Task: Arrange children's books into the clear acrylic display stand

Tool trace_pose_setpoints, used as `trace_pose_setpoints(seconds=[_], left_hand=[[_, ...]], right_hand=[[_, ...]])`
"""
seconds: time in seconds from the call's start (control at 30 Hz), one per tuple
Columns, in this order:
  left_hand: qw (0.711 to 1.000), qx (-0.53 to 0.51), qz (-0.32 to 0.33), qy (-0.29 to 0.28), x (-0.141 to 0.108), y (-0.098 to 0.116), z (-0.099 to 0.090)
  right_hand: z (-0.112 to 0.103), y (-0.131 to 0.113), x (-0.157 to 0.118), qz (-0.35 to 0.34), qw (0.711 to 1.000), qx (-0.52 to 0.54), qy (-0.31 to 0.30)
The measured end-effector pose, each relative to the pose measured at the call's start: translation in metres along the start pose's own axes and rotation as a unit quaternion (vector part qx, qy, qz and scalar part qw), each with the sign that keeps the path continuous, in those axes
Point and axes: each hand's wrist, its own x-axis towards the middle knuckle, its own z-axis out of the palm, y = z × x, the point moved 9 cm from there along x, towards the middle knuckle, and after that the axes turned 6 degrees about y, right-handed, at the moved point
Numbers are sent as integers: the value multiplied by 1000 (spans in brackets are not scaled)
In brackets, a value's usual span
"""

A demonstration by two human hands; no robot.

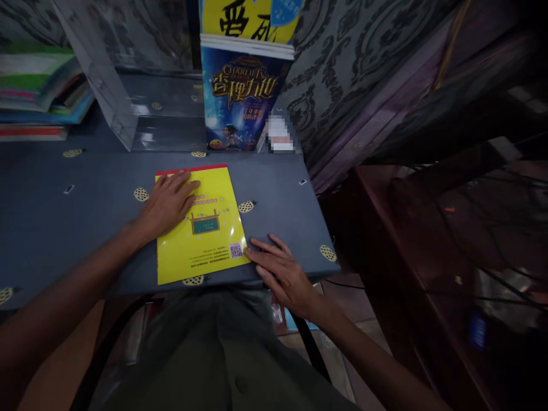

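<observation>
A yellow book (214, 188) with a red edge lies on the grey-blue tablecloth (282, 194), its print upside down to me. My left hand (169, 202) rests flat on the book's upper left part, fingers stretched out. At the book's lower right corner, my right hand (285, 271) has its fingers extended, the fingertips touching or just beside that corner. Neither hand grips anything. Beyond the book, a blue book (244, 97) with Chinese title lettering stands upright in a clear plastic rack (124, 128), with a yellow book (248, 23) behind it.
To the far left is a stack of books and booklets (38, 91). A dark red wooden surface (411, 228) with cables and a plastic bag (505, 285) is on the right. Patterned wallpaper (338, 51) backs the table.
</observation>
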Motion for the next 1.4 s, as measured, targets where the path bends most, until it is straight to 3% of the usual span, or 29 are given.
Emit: trace_pose_setpoints(seconds=[0.1,0.17,0.3,0.37,0.47,0.57,0.8,0.93,1.07,1.2,1.3,1.4], left_hand=[[1000,-6,1,-1,-1,1,-1],[1000,-9,1,4,-2,1,-2],[1000,-25,-2,13,-4,0,-3],[999,-31,-3,14,-4,-1,-3],[999,-29,1,15,-4,-2,-3],[999,-28,2,16,-4,-2,-3],[1000,-14,4,17,-3,-1,-6],[1000,-13,5,15,-3,0,-6],[1000,-14,25,11,-1,-2,-7],[997,-2,74,-10,9,-12,-15],[993,43,109,-26,19,-22,-23],[988,95,113,-47,27,-27,-25]], right_hand=[[1,-22,3,5,999,-26,41],[15,-49,13,-15,999,-23,39],[68,-115,35,-132,989,19,-56],[93,-130,41,-155,981,11,-116],[110,-128,42,-142,976,-5,-164],[103,-110,31,-105,983,-8,-151],[44,-53,-7,10,999,-35,-4],[21,-37,-17,47,996,-52,59],[18,-44,-12,40,994,-62,80],[29,-64,2,13,998,-33,59],[47,-82,22,-40,999,3,25],[79,-102,48,-127,990,20,-64]])
